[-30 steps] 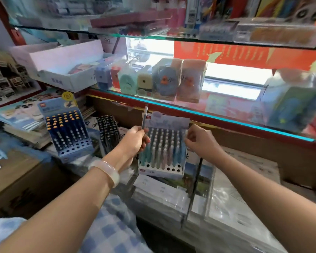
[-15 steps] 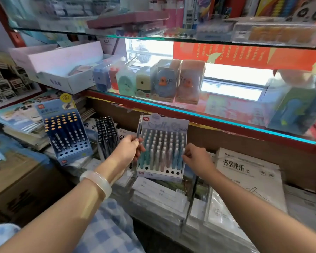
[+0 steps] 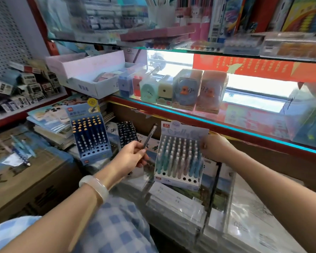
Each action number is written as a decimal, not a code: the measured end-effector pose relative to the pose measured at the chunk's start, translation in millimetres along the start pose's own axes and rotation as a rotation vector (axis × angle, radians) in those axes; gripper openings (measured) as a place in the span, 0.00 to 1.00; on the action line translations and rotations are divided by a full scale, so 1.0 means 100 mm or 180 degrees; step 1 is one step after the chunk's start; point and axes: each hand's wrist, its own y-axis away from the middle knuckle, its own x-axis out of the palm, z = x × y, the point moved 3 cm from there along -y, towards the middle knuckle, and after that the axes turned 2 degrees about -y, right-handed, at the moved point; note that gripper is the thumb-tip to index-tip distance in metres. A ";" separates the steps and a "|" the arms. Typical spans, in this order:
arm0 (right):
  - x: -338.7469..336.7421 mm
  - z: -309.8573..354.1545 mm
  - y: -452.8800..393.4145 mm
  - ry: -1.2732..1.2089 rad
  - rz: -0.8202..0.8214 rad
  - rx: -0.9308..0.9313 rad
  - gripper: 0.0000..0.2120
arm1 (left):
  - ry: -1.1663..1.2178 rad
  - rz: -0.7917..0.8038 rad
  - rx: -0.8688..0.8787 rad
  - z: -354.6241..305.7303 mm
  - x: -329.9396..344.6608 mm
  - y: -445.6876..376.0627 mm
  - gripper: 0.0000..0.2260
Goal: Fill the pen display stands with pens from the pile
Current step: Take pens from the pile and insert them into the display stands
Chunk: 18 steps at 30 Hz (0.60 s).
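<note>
Centrally, a pale display stand (image 3: pixel 179 157) sits tilted back on plastic-wrapped paper packs (image 3: pixel 173 203), its rows filled with pastel pens in teal, blue and pink, white caps up. A few holes along its front row stand open. Its header card carries a small red brand tag at the upper left and a pale script word that seems to read "Jelly" — the rest is too faint to make out.

The right hand (image 3: pixel 217 147) holds the stand's right edge near the header card, fingers curled at the card's side. The left hand (image 3: pixel 133 157), with a pale bangle (image 3: pixel 95 187) on the wrist, pinches a dark pen (image 3: pixel 149 136) between thumb and fingers; the pen slants up to the right, just left of the stand and apart from it.

Further left, a blue display stand (image 3: pixel 91 137) holds dark blue pens with yellow tips, many of its lower holes showing empty; its header has a red tag and a yellow round sticker, the writing unreadable. Between the two stands stands a block of black pens (image 3: pixel 126 133). At far left, a few loose blue pens (image 3: pixel 21 147) lie on a cardboard box (image 3: pixel 26 172) printed with large dark characters.

On the glass shelf (image 3: pixel 226 123) above, boxed pencil sharpeners (image 3: pixel 186 90) stand in a row — a white open box (image 3: pixel 88 73) beside them, and a card marked "Q25" (image 3: pixel 129 51) behind.
</note>
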 end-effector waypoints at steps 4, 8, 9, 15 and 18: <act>-0.27 0.68 0.00 -0.1349 -0.0419 -0.0645 0.05 | 0.0042 -0.0082 0.0033 0.01 -0.15 0.03 0.06; -0.13 1.24 -0.03 -0.2491 -0.0139 -0.0806 0.09 | 0.0004 -0.0070 0.0164 -0.02 -0.22 0.03 0.06; -0.09 1.33 -0.04 -0.2683 -0.0098 -0.0815 0.08 | -0.0036 -0.0111 0.0202 -0.02 -0.25 0.02 0.06; -0.02 1.57 -0.17 -0.2794 -0.0281 -0.1001 0.06 | -0.0823 -0.0533 0.0408 0.02 -0.61 0.00 0.09; 0.01 1.55 -0.23 -0.1997 -0.0709 -0.1069 0.03 | -0.0846 -0.0766 0.0129 0.13 -0.91 0.01 0.11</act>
